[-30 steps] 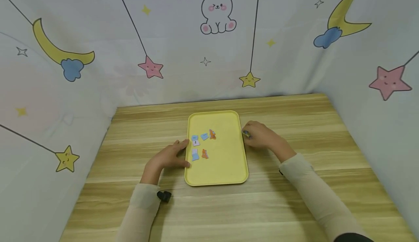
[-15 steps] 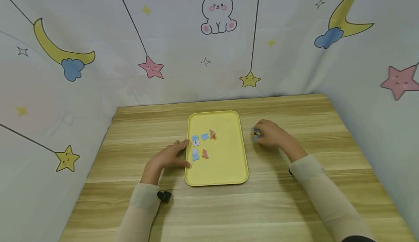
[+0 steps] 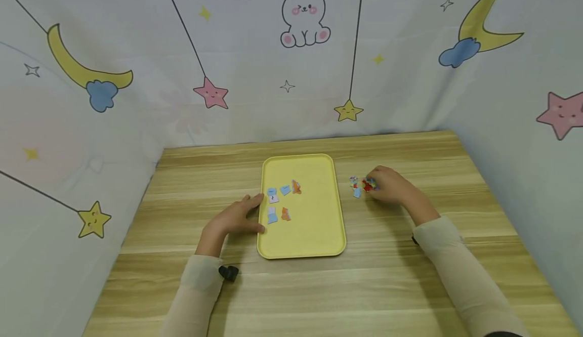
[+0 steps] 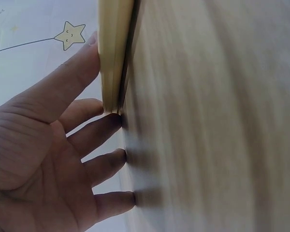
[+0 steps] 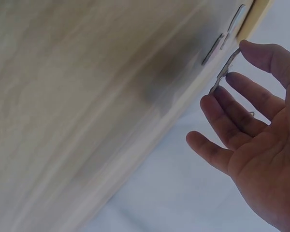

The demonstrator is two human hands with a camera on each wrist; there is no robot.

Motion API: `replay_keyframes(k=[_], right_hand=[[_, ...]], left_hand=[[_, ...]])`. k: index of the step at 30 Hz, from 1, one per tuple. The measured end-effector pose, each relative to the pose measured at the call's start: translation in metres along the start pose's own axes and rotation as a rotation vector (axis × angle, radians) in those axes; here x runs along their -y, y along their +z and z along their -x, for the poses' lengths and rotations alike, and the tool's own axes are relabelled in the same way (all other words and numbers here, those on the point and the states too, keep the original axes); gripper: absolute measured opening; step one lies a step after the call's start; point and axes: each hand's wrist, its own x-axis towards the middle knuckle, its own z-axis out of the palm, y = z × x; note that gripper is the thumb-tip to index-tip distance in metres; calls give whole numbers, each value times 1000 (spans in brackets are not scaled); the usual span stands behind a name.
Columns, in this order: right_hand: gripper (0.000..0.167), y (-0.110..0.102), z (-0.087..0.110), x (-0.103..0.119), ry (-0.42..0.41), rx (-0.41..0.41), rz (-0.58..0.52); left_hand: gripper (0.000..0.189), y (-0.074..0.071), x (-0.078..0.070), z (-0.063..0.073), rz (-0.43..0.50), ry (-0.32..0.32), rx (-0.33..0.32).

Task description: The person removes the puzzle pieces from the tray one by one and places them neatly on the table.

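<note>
My left hand (image 3: 237,217) rests at the left rim of a yellow tray (image 3: 314,243); the left wrist view has its thumb against the side and fingertips down on the wood. On the tray lie several small jigsaw puzzle pieces, among them a blue-and-white pair (image 3: 272,215) and orange pieces (image 3: 296,187). Right of the tray, my right hand (image 3: 391,187) pinches a colourful cluster of puzzle pieces (image 3: 369,184), seen edge-on as thin pieces (image 5: 227,67) in the right wrist view. Other puzzle pieces (image 3: 357,192) lie on the wood between tray and right hand.
The wood-grain table (image 3: 291,296) is bordered at the back and sides by white cloth (image 3: 255,33) printed with stars, moons and a rabbit. A small black device (image 3: 228,273) is at the left cuff.
My right hand has moved rightward from the tray's right rim, holding puzzle pieces. Some pieces now lie on the table beside the tray. The left hand and the tray have stayed put.
</note>
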Motion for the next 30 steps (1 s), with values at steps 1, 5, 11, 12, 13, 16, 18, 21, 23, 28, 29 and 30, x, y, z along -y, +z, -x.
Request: replay_keyframes(k=[1, 5, 11, 12, 13, 16, 18, 21, 23, 28, 29, 30], right_hand=[[41, 0, 1, -1, 2, -2, 1], [40, -2, 5, -3, 2, -16, 0], [37, -4, 9, -7, 13, -33, -10], [36, -3, 9, -8, 15, -35, -12], [36, -3, 9, -9, 16, -37, -13], [35, -3, 10, -12, 18, -37, -14], [35, -3, 11, -14, 23, -35, -17], [35, -2, 12, -17, 29, -26, -13], [34, -2, 12, -19, 33, -18, -12], [35, -2, 13, -21, 34, -3, -8], [36, -2, 13, -21, 33, -1, -6], [36, -2, 13, -21, 32, -1, -4]], left_hand=[[103, 0, 0, 0, -1, 0, 0], [103, 0, 0, 0, 7, -1, -3], [103, 0, 0, 1, 9, -3, 0], [103, 0, 1, 1, 7, -2, 1], [103, 0, 1, 1, 4, 0, 1], [103, 0, 1, 2, 3, -4, -1], [103, -1, 1, 2, -2, 0, -5], [103, -1, 1, 1, -3, -2, -6], [103, -1, 1, 1, -5, 0, -6], [103, 0, 2, 1, 1, 2, -1], [103, 0, 2, 1, 4, 1, 0], [102, 0, 1, 1, 1, 5, 0]])
